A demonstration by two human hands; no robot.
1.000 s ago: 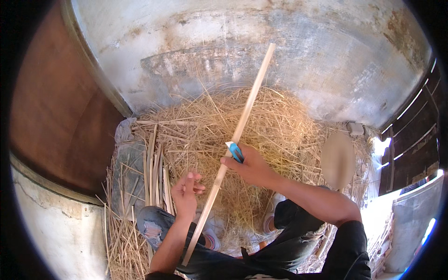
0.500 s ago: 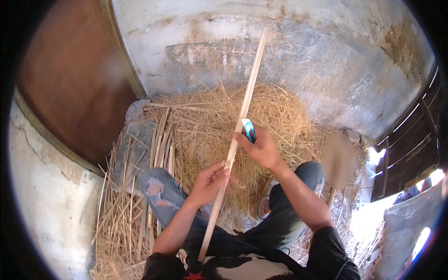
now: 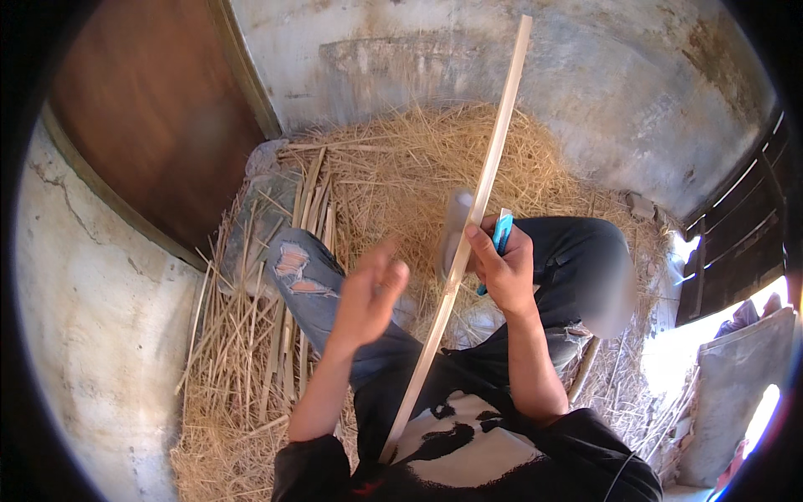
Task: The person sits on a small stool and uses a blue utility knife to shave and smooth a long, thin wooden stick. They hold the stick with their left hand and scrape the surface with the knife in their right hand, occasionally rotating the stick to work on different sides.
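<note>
A long pale strip of split bamboo [image 3: 499, 134] slants across the middle, its lower end against my shirt and its upper end in front of the wall. My right hand [image 3: 508, 272] grips the strip near its middle, thumb laid along it, and also holds a blue utility knife [image 3: 503, 233]. The knife's tip points up, away from me. To the left of the strip and apart from it, my left hand [image 3: 368, 297] is raised with nothing in it. Its thumb stands away from the fingers, which are smeared by motion.
Loose straw [image 3: 385, 192] covers the ground between my legs and the stained wall [image 3: 401, 75]. Several bamboo strips [image 3: 314, 197] lie at left beside a grey stone slab [image 3: 272, 180]. A brown door panel [image 3: 159, 109] stands far left; dark slats [image 3: 740, 243] are at right.
My left hand has let go of the strip and moved off to the left. My right hand now holds the strip along with the knife. My right knee has swung outward.
</note>
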